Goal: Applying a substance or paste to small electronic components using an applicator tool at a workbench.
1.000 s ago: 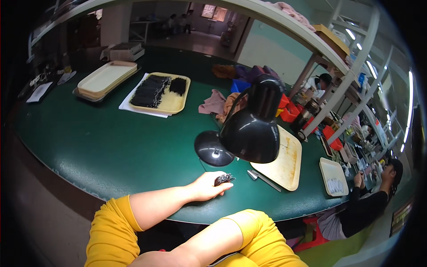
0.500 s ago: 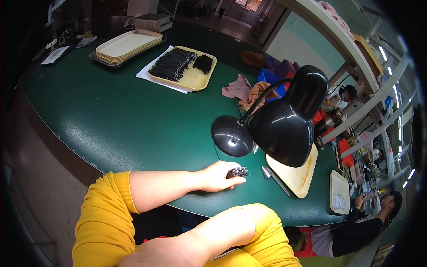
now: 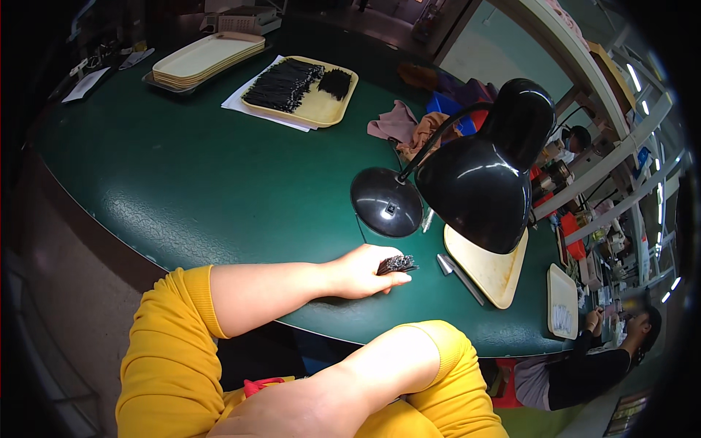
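Observation:
A bundle of thin black wires (image 3: 396, 264) with shiny pale ends is gripped in my left hand (image 3: 363, 271), which is closed around it near the table's front edge. The bright tips point right, toward the lamp side. My right forearm crosses in front of my body, and my right hand (image 3: 281, 410) is at the bottom of the picture, close to my torso. Its fingers are hidden, so what they do cannot be seen. At the far side, a cream tray (image 3: 334, 112) holds rows of similar black wires (image 3: 283, 85) and a smaller black pile (image 3: 335, 84).
A black desk lamp (image 3: 385, 203) stands right of my left hand, its shade over another cream tray (image 3: 499, 290). Beside that tray lies a grey metal tool (image 3: 460, 278). Stacked trays (image 3: 212, 60) sit far left. A co-worker (image 3: 591, 376) sits at right, near a tray of pale pieces (image 3: 562, 301).
The view has shifted, so the tabletop things appear higher. My left hand still grips the wires. My right forearm has shifted slightly, and more of a red item by my waist shows.

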`<action>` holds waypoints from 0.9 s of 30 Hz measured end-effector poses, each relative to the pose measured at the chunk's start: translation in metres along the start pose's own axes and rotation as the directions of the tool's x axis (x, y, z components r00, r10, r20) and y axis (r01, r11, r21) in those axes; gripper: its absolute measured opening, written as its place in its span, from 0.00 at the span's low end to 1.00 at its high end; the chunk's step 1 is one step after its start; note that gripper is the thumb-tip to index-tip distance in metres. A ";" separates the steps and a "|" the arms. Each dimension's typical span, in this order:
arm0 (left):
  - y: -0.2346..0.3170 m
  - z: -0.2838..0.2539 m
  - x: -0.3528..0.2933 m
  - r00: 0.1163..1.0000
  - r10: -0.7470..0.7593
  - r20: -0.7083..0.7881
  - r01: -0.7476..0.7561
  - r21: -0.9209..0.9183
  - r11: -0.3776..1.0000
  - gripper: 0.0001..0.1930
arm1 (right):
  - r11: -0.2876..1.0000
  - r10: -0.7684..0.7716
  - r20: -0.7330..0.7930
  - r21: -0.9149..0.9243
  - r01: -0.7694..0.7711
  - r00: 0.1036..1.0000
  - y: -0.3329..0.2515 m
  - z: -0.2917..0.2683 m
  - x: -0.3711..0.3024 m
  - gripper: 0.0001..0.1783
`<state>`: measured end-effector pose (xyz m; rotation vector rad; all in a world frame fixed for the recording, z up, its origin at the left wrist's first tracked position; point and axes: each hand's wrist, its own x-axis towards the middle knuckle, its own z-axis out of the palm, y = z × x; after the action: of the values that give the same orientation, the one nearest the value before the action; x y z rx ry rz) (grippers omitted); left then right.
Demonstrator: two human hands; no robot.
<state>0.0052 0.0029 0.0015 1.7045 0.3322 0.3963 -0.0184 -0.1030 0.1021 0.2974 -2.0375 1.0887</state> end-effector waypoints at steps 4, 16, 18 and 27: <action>-0.002 -0.001 0.000 1.000 0.007 -0.002 -0.007 0.011 1.000 0.10 | 0.999 -0.009 -0.006 0.045 0.009 1.000 -0.001 -0.005 0.001 0.24; -0.003 0.002 -0.002 1.000 0.018 -0.005 -0.018 0.010 1.000 0.10 | 0.966 0.004 0.003 -0.259 -0.003 1.000 -0.001 -0.006 -0.007 0.27; -0.004 0.002 -0.002 1.000 0.027 -0.009 -0.027 -0.011 1.000 0.11 | 0.964 -0.006 -0.018 -0.268 0.001 1.000 -0.002 -0.006 -0.007 0.27; -0.003 0.001 -0.002 0.999 0.054 0.000 -0.053 0.047 0.997 0.11 | 0.977 0.048 -0.021 -0.208 -0.052 0.999 -0.001 -0.004 -0.009 0.28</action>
<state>0.0033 0.0018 -0.0021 1.7622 0.2996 0.4321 -0.0097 -0.1018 0.0977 0.1308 -2.1335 0.8944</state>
